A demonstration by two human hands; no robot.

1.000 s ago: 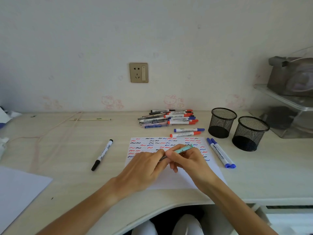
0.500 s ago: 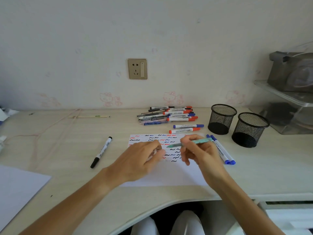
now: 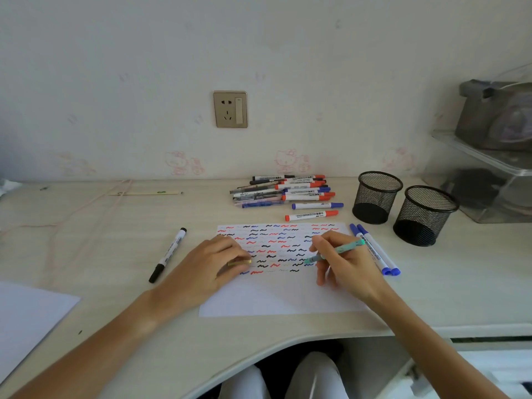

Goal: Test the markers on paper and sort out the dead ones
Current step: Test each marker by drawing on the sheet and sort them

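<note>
Right hand (image 3: 345,262) lowered, gripping teal pen (image 3: 336,250), tip on paper (image 3: 282,298); left hand (image 3: 213,263) pinches cap (image 3: 239,263).

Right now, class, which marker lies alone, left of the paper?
The black-capped marker: it lies by itself left of the test paper, while all others are behind or right.

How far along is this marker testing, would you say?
Well under way: the paper already carries many rows of squiggles. Right now the right hand puts a teal pen to it, while the left hand holds a small cap. A pile of markers remains; both mesh cups look empty.
</note>
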